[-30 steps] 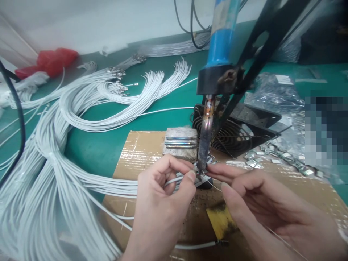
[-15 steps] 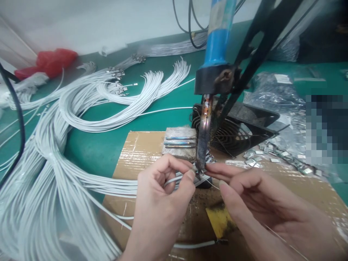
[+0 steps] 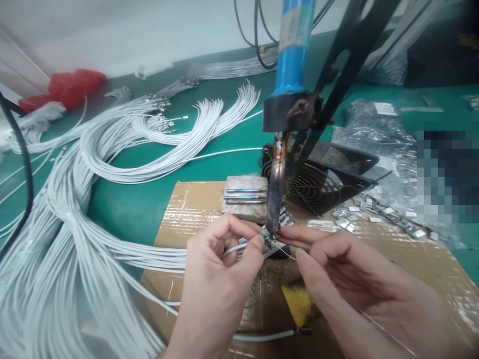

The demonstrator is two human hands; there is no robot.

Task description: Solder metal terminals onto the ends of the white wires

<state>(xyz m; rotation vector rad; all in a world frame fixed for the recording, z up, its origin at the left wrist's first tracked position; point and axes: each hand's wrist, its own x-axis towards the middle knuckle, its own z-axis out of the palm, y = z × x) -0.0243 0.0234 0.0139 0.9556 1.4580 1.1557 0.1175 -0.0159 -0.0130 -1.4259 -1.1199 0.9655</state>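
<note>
Thumb and forefinger of my left hand (image 3: pixel 220 274) pinch a white cable (image 3: pixel 235 248) close to its end, right beside the tip of a soldering iron. The soldering iron (image 3: pixel 276 194), blue-handled and clamped in a dark metal stand, points down between my hands. My right hand (image 3: pixel 359 274) has a thin solder wire (image 3: pixel 285 252) in its fingers, with the wire's end at the iron's tip; its index finger is close to the tip. The cable's small metal end is partly hidden by my fingertips and the iron.
Bundles of white cables (image 3: pixel 67 199) spread over the green table at left. A grey block (image 3: pixel 245 209) bearing metal rods sits on the cardboard (image 3: pixel 187 199). Behind the iron are a black fan (image 3: pixel 318 184) and small metal pieces (image 3: pixel 389 216). A yellow piece (image 3: pixel 297 301) and another cable (image 3: pixel 265 337) lie in front.
The view has shifted slightly, so the iron and both hands appear a little further left. Both hands keep their grips at the iron's tip.
</note>
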